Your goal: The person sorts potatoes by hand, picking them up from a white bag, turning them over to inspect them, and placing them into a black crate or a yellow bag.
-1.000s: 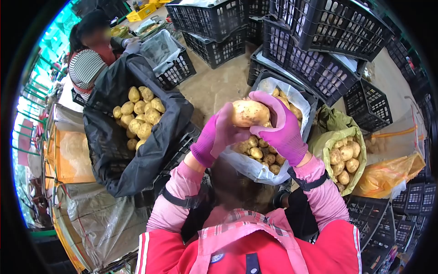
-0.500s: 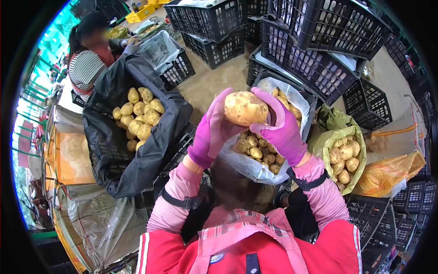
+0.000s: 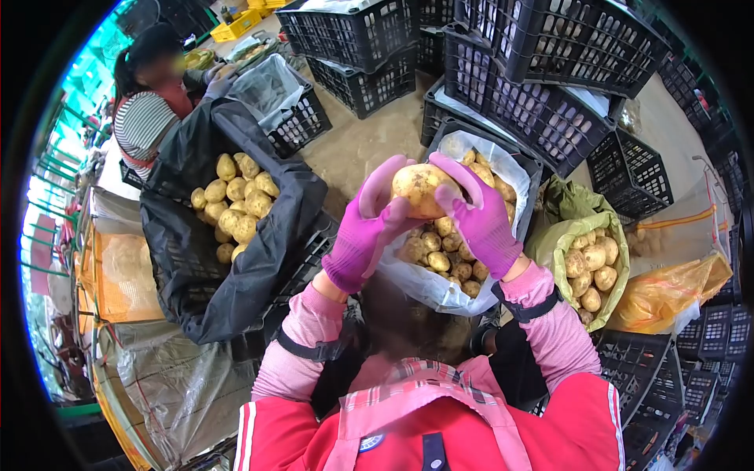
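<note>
A large potato (image 3: 424, 190) is held between my two gloved hands at the centre of the view. My left hand (image 3: 367, 224), in a pink and purple glove, grips its left side. On its right side, my right hand (image 3: 481, 220) has its fingers and thumb round it. Below the hands stands a crate lined with white plastic (image 3: 408, 286), with several potatoes (image 3: 444, 250) inside. To the left, a crate with a black liner (image 3: 294, 184) holds several potatoes (image 3: 236, 206).
A green sack of potatoes (image 3: 620, 290) stands at the right, beside an orange bag (image 3: 667, 294). Stacked black crates (image 3: 542, 118) rise behind. At the upper left a person (image 3: 149, 110) sits near a lined crate (image 3: 302, 125).
The potato has turned and dropped slightly in my hands, and my fingers and thumbs have shifted on it. The other person's hands have moved a little.
</note>
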The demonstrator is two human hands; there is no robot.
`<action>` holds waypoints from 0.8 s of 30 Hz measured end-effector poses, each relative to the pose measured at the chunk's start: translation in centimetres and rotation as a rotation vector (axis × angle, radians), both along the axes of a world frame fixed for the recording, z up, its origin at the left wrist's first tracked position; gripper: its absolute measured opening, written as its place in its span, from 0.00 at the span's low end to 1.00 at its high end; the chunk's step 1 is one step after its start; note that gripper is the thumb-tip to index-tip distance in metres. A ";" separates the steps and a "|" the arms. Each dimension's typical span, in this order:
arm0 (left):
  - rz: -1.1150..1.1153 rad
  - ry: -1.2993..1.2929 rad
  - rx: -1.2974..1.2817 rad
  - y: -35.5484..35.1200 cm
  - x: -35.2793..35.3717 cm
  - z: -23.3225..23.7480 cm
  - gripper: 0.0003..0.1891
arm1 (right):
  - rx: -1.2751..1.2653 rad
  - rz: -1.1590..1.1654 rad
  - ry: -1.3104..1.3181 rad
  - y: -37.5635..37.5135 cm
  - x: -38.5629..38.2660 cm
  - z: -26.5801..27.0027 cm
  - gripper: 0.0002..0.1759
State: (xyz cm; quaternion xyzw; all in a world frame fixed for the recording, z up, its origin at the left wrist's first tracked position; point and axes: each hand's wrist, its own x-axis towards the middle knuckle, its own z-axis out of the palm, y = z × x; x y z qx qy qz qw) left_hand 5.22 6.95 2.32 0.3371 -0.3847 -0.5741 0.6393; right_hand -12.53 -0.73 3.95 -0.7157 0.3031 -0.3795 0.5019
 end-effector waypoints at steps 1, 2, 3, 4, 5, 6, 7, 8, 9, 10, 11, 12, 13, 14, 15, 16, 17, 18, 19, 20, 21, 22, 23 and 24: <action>0.004 -0.004 0.003 0.1 0.0 0.1 0.36 | 0.009 0.005 0.003 -0.1 -0.1 0.1 0.36; 0.008 -0.009 0.005 0.1 -0.1 0.3 0.36 | 0.019 0.010 0.006 -0.2 -0.3 0.2 0.36; 0.011 -0.014 0.007 0.2 -0.1 0.4 0.36 | -0.021 0.008 -0.006 -0.4 -0.2 0.0 0.36; 0.013 -0.100 -0.037 0.0 0.1 0.2 0.36 | -0.061 0.006 -0.017 -0.5 -0.2 -0.2 0.36; 0.016 -0.185 -0.080 -0.2 0.4 -0.3 0.36 | -0.028 0.008 -0.023 -0.2 0.0 -0.3 0.34; 0.020 -0.270 -0.124 -0.3 0.6 -0.6 0.36 | 0.006 0.011 -0.028 0.5 0.3 -0.4 0.33; 0.038 -0.295 -0.127 -0.3 0.6 -0.5 0.37 | 0.039 0.015 -0.033 0.8 0.5 -0.5 0.32; 0.055 -0.320 -0.129 -0.2 0.5 -0.5 0.37 | 0.013 0.005 -0.025 0.6 0.5 -0.5 0.31; 0.071 -0.345 -0.131 -0.1 0.4 -0.5 0.37 | -0.012 -0.005 -0.017 0.4 0.6 -0.5 0.29; 0.074 -0.344 -0.130 -0.1 0.4 -0.4 0.37 | -0.039 -0.015 -0.008 0.1 0.6 -0.5 0.28; 0.078 -0.344 -0.129 0.0 0.5 -0.2 0.37 | 0.027 -0.009 0.017 -0.2 0.3 -0.3 0.27; 0.080 -0.344 -0.129 0.1 0.5 0.0 0.37 | 0.093 -0.003 0.041 -0.5 -0.3 0.0 0.27; 0.073 -0.320 -0.113 0.2 0.5 0.2 0.36 | 0.102 -0.009 0.037 -0.7 -0.4 0.2 0.27; 0.064 -0.296 -0.097 0.2 0.5 0.3 0.36 | 0.112 -0.014 0.033 -0.8 -0.5 0.4 0.26; 0.056 -0.270 -0.080 0.4 0.5 0.4 0.35 | 0.068 -0.028 0.005 -0.7 -0.5 0.5 0.26; 0.068 -0.259 -0.078 0.3 0.4 0.6 0.36 | 0.022 -0.039 -0.022 -0.7 -0.4 0.6 0.26; 0.082 -0.248 -0.076 0.3 0.3 0.7 0.36 | 0.026 -0.008 -0.021 -0.7 -0.5 0.3 0.26; 0.097 -0.238 -0.076 0.3 0.2 0.8 0.37 | 0.028 0.024 -0.021 -0.9 -0.6 -0.3 0.27; 0.111 -0.248 -0.082 0.2 0.2 0.9 0.36 | 0.030 0.056 -0.022 -0.9 -0.6 -0.6 0.27; 0.124 -0.258 -0.086 0.3 0.2 0.9 0.35 | -0.009 0.065 -0.035 -0.9 -0.4 -0.9 0.28; 0.136 -0.267 -0.090 0.3 0.1 0.9 0.34 | -0.048 0.074 -0.048 -0.8 -0.2 -1.0 0.29; 0.151 -0.335 -0.081 0.4 0.1 1.0 0.32 | -0.085 0.082 -0.060 -0.7 -0.1 -1.1 0.31; 0.165 -0.404 -0.070 0.5 0.0 1.1 0.29 | -0.060 0.110 -0.061 -0.8 -0.2 -1.1 0.32; 0.180 -0.474 -0.060 0.6 0.1 1.2 0.27 | -0.035 0.138 -0.064 -0.9 -0.3 -1.0 0.33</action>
